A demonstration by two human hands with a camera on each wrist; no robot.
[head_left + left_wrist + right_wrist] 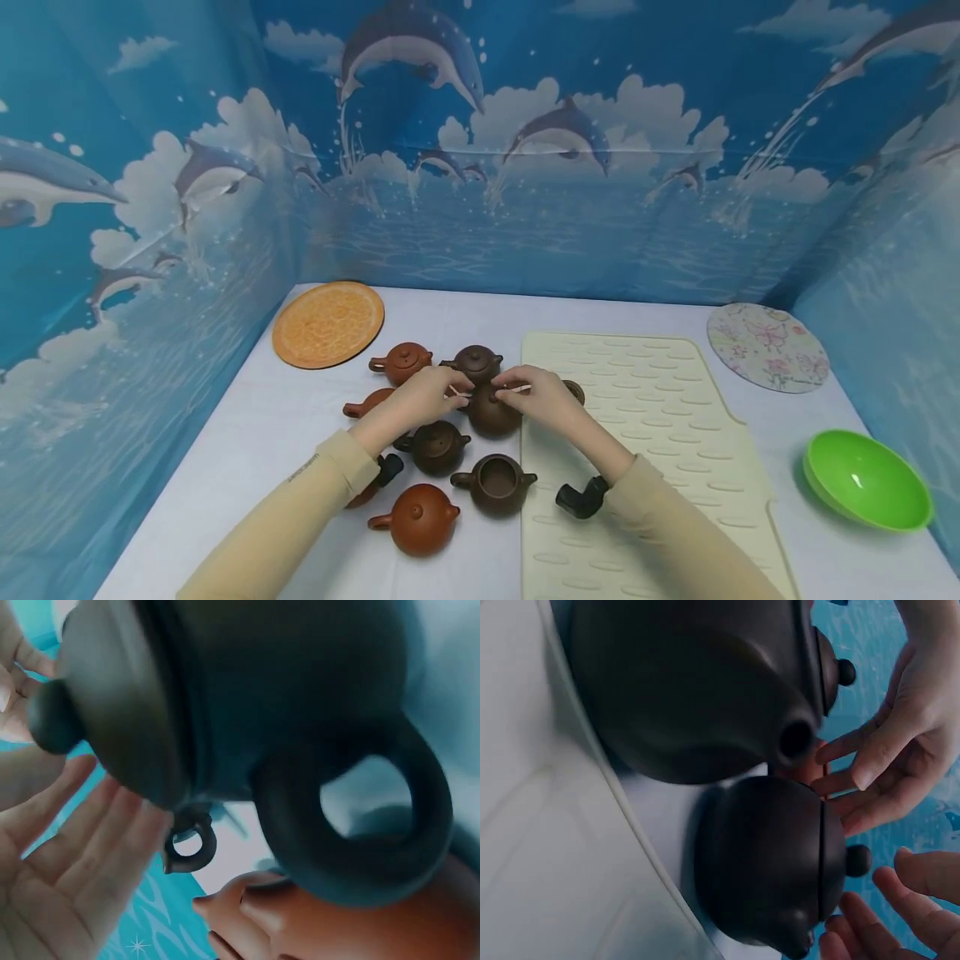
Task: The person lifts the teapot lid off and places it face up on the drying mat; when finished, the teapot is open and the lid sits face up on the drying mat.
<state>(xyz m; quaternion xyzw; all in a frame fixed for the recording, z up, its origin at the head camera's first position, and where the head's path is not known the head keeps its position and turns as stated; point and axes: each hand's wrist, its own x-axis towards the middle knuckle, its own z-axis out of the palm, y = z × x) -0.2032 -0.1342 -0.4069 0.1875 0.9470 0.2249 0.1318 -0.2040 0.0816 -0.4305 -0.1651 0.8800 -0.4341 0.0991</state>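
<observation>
Both hands are over a lidded dark brown teapot (492,414) in the middle of the cluster. My left hand (431,396) is at its left, fingers loosely bent and holding nothing. From the other side my right hand (542,402) reaches in, its fingertips by the lid knob (859,860); whether they touch the lid is unclear. A round dark lid (574,391) shows partly behind the right hand. Closer to me stand a lidless dark teapot (497,485) and a lidded dark teapot (440,447), whose handle (352,877) looms large in the left wrist view.
Reddish-brown teapots, including a round one (422,520) and one at the back (405,360), stand at the left. A cream mat (637,533) lies at the right, with a green bowl (866,481) beyond. An orange disc (328,325) and a floral disc (768,347) lie behind.
</observation>
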